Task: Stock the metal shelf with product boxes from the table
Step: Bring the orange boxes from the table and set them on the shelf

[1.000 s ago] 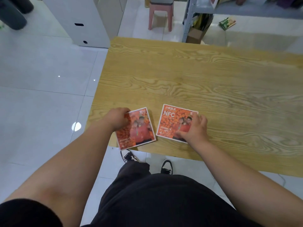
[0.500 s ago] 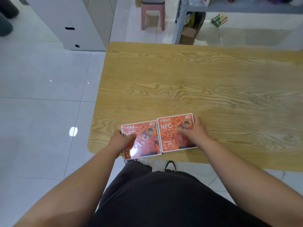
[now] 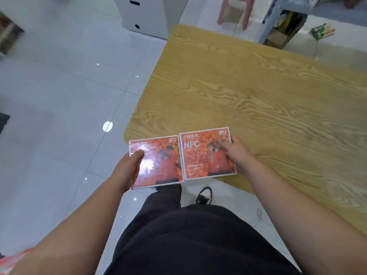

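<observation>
Two flat orange product boxes with white rims are held side by side at the near left corner of the wooden table (image 3: pixel 258 92). My left hand (image 3: pixel 127 169) grips the left box (image 3: pixel 158 165) by its left edge, thumb on its glossy top. My right hand (image 3: pixel 238 155) grips the right box (image 3: pixel 202 153), printed NFC, by its right edge, thumb on top. Both boxes hang partly past the table's front edge, above the floor. A leg of the metal shelf (image 3: pixel 272 18) shows at the top right.
A white cabinet (image 3: pixel 147 14) stands on the tiled floor at the top centre. A pink stool (image 3: pixel 234 10) and a cardboard box (image 3: pixel 278 37) under the shelf lie beyond the table. A green packet (image 3: pixel 322 31) lies on the floor. My legs and shoes are below the boxes.
Both hands went from pressing on the boxes lying on the table to gripping them by their outer edges. The boxes have come together and toward me, past the table's front edge. The view swung left.
</observation>
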The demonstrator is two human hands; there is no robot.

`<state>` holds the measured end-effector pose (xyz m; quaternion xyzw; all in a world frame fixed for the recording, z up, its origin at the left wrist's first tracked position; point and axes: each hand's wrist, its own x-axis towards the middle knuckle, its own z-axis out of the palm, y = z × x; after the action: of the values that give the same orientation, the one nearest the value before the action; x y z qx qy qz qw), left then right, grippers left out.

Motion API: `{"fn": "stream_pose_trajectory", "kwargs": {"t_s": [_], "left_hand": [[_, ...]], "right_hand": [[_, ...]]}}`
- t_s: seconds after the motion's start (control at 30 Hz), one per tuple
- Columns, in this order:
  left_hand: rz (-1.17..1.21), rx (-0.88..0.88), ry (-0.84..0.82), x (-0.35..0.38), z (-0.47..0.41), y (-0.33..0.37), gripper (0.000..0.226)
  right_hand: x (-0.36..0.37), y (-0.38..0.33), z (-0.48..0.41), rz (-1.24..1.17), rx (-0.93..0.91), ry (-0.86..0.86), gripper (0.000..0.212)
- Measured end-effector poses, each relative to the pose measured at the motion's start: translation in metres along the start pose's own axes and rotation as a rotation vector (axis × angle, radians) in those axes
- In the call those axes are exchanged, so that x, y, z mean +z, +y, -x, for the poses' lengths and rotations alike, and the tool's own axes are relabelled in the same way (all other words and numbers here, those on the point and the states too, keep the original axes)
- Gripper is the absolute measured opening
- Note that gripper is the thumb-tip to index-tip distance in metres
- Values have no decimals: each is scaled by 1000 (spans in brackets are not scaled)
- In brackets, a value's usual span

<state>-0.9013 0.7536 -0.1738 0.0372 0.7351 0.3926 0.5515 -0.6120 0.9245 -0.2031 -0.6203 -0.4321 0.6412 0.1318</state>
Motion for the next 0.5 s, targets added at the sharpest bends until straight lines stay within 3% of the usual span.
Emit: {"fn": "stream_pose_trajectory", "kwargs": {"t_s": [0.07,0.13,0.23,0.33,0.5], "left_hand": [[70,-32,38,-31,10,-14,43],[155,-57,70,-59,25,-25,34],[256,-37,144,-95,52,-34,23],[349,-47,257,-140,73,-47,28],[522,-15,430,-252,108,-82,28]], "right_hand": [[24,-13,4,78,-27,-55,34],[54,-30,10,163,-58,-109,33],[111,-59,17,314,-128,-193,54],[169,-79,23,439,-193,-286,50],[314,-89,37,564,-226,-447,61]]}}
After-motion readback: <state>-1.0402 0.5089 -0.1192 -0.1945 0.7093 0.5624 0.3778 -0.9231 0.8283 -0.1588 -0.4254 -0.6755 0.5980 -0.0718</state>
